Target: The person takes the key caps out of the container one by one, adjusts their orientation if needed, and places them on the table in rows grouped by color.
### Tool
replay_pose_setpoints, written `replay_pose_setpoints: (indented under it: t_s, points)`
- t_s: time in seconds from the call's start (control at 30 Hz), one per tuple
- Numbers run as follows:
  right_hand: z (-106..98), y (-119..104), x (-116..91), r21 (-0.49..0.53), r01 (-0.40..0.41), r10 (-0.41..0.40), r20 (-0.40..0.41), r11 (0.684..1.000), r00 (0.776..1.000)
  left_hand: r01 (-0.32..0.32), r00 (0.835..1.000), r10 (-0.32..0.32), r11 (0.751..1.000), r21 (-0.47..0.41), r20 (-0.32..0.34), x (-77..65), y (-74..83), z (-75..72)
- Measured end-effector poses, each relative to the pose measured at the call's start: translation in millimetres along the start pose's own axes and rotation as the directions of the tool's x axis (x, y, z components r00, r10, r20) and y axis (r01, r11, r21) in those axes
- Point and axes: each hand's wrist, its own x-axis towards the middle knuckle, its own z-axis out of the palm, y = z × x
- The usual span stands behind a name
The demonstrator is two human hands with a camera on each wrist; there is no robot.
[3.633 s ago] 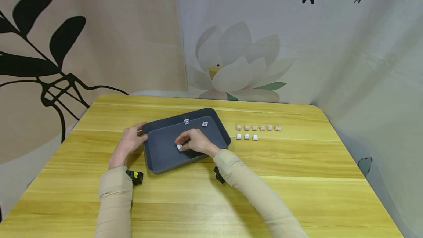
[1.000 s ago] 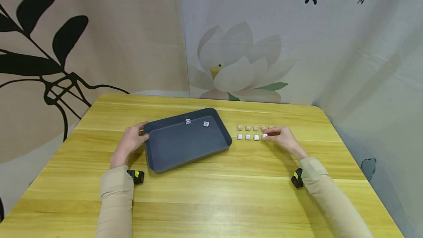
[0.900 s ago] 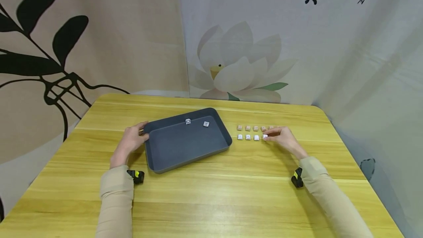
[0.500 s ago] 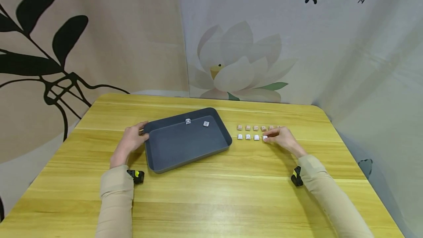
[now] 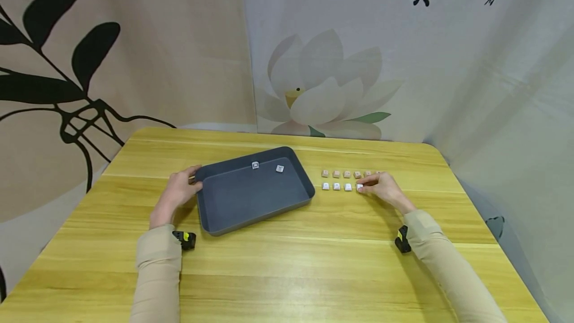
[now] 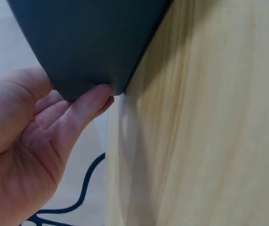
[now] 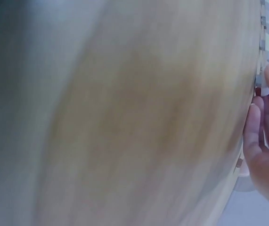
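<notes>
My left hand [image 5: 176,192] grips the left corner of a dark grey tray [image 5: 255,213]; in the left wrist view its fingers curl against the tray's wall [image 6: 92,42]. At the right end of a front row of white keycaps [image 5: 336,186], my right hand [image 5: 384,189] pinches one white keycap [image 5: 359,187] between thumb and fingers, on the table or just above it. Behind that row runs a row of beige keycaps [image 5: 347,174], its right end partly hidden by the right hand. Two keycaps, one near the back wall [image 5: 255,165] and one farther right [image 5: 280,168], lie in the tray.
The yellow wooden table [image 5: 287,273] reaches back to a printed cloth backdrop [image 5: 202,54]. A black wrist camera [image 5: 185,240] sits on the left wrist and another wrist camera [image 5: 403,239] on the right.
Since the oldest frame, my right hand has carried a white keycap from the tray rightward to the end of the front row. Over the last second both hands have stayed almost still.
</notes>
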Motion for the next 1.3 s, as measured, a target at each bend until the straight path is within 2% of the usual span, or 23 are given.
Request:
replay_pose_setpoints:
  t_s: [0.4,0.57,0.73,0.93,1.1,1.3]
  points:
    - [-2,-2,-2,-0.016,0.022,-0.022,-0.007,1.0,1.0,0.0,1.0,0.0,1.0,-0.007,0.006,-0.5,-0.3,-0.3]
    - [-6,-16,-3,0.011,0.052,-0.052,-0.047,0.999,0.998,-0.003,1.0,0.003,1.0,-0.008,0.001,-0.5,-0.2,-0.3]
    - [-3,-38,0,0.105,0.069,-0.064,-0.053,0.992,0.997,0.0,1.0,0.0,1.0,-0.007,0.005,-0.9,-0.5,-0.2]
    - [15,-67,13,0.26,0.155,-0.145,-0.057,0.953,0.988,0.009,1.0,-0.009,1.0,0.004,0.007,-1.0,-1.2,0.5]
    - [35,-94,27,0.311,0.225,-0.216,-0.062,0.923,0.974,0.008,1.0,-0.008,1.0,0.004,0.007,-0.9,-1.4,1.3]
    - [61,-124,44,0.337,0.239,-0.243,-0.03,0.911,0.97,0.004,1.0,-0.004,1.0,0.005,0.004,-0.5,-1.4,1.2]
